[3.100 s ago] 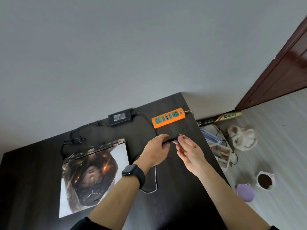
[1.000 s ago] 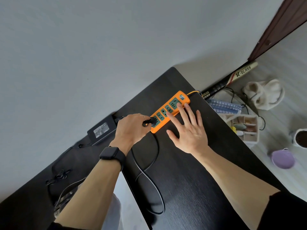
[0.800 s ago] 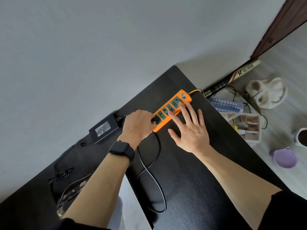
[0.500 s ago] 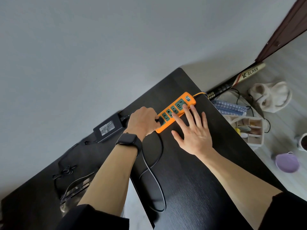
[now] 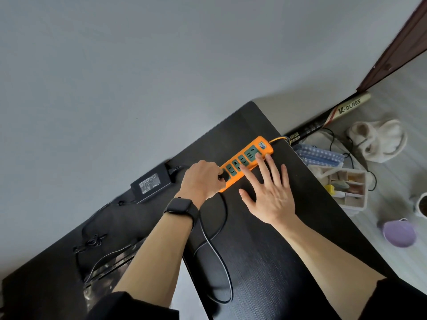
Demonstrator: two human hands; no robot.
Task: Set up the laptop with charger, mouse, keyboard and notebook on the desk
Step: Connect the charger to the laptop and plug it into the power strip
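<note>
At far right corner of tabletop (image 5: 265, 262): orange power strip (image 5: 254, 150), pressed by straight fingers of right hand (image 5: 268, 192). Left hand (image 5: 203, 179) curled round black plug (image 5: 222, 177) at strip's left end. Charger brick (image 5: 151, 183) just left, along far edge.

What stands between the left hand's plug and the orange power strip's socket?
Nothing visible. The left hand holds the plug at the end socket of the power strip; the right hand presses the strip farther along, clear of it.
</note>
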